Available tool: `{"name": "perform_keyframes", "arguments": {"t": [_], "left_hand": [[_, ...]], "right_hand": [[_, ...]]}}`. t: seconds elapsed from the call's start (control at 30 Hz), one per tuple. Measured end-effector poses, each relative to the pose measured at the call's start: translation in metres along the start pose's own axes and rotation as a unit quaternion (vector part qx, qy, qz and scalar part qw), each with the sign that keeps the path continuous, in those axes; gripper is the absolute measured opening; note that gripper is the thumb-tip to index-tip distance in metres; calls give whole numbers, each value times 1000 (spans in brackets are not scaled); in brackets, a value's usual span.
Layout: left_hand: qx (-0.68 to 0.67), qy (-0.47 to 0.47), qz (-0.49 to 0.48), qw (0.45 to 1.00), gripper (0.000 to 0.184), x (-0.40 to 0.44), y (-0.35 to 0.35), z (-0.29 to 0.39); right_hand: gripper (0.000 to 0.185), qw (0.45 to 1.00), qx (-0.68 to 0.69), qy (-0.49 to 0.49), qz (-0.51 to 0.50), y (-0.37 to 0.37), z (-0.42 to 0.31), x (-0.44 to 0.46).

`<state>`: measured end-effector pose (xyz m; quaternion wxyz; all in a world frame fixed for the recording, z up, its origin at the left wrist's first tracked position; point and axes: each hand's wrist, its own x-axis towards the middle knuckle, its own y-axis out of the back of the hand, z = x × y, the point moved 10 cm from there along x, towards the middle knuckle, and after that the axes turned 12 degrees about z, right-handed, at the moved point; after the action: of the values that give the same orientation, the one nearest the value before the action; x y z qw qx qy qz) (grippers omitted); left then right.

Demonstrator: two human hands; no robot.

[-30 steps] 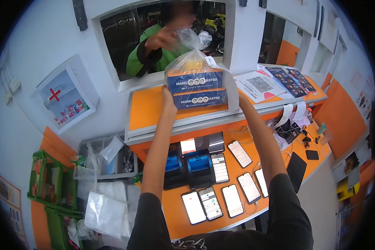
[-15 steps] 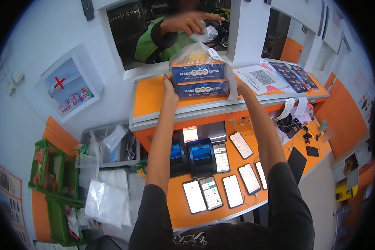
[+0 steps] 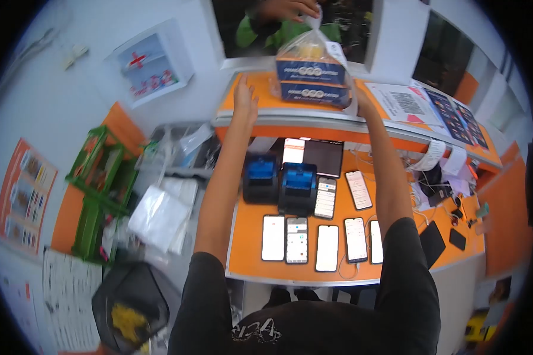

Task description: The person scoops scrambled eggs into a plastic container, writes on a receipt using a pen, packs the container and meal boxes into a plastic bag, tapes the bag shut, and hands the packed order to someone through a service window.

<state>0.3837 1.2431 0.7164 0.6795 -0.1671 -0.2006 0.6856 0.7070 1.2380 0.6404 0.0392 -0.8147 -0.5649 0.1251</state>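
Note:
A clear plastic bag [image 3: 305, 48] stands on the raised orange counter [image 3: 260, 100]. Inside it are two stacked blue-and-orange food boxes [image 3: 311, 72] with something yellow on top, and a white receipt hangs down its right side. My left hand [image 3: 244, 102] is just left of the bag, apart from it, with its fingers spread. On the other side, my right hand [image 3: 363, 102] is at the bag's right edge by the receipt; its fingers are mostly hidden there. Another person's hand [image 3: 284, 9] grips the bag's gathered top from beyond the window.
Several phones [image 3: 327, 248] and two black-and-blue printers [image 3: 297, 184] lie on the lower orange desk [image 3: 249, 269]. A QR-code sheet [image 3: 404, 103] lies on the counter's right. Plastic bags [image 3: 161, 219] and green baskets [image 3: 98, 213] are at left.
My left hand has come away from the boxes and opened. The other person's hand has closed in on the bag's top. My view has shifted, showing a black bin at lower left.

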Motion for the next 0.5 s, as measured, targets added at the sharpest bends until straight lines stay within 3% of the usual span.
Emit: {"name": "perform_keyframes", "arguments": {"t": [0.07, 0.2, 0.23, 0.27, 0.33, 0.37, 0.4, 0.43, 0.47, 0.5], "left_hand": [[0, -31, 32, 999, 62, -33, 24, 26], [-20, -96, 71, 993, 61, -128, 89, 54], [-12, -103, 96, 990, 59, -159, 112, 52], [-3, -109, 124, 986, 57, -195, 136, 50], [49, -113, 150, 981, 54, -273, 185, 36], [93, -94, 188, 973, 51, -317, 213, 25], [134, -70, 223, 963, 49, -362, 241, 14], [145, -29, 267, 952, 45, -407, 275, -1], [151, 13, 308, 939, 42, -456, 312, -19], [163, 37, 380, 910, 43, -511, 356, -38]], "right_hand": [[61, 998, -17, -3, 67, -12, -16, -46], [63, 995, 3, 100, 1, 9, -13, 12], [62, 982, 33, 146, -113, 15, -5, 42], [62, 997, -26, 28, -67, 37, 13, 67], [55, 961, -77, 266, 6, 74, -10, 63], [36, 965, -58, 250, 53, 101, -9, 106], [35, 912, -146, 367, 110, 128, -27, 137], [31, 795, -264, 525, 150, 138, -42, 128], [28, 866, -42, 456, 203, 88, -46, -9], [27, 844, -61, 483, 226, 36, -42, -103]]}}
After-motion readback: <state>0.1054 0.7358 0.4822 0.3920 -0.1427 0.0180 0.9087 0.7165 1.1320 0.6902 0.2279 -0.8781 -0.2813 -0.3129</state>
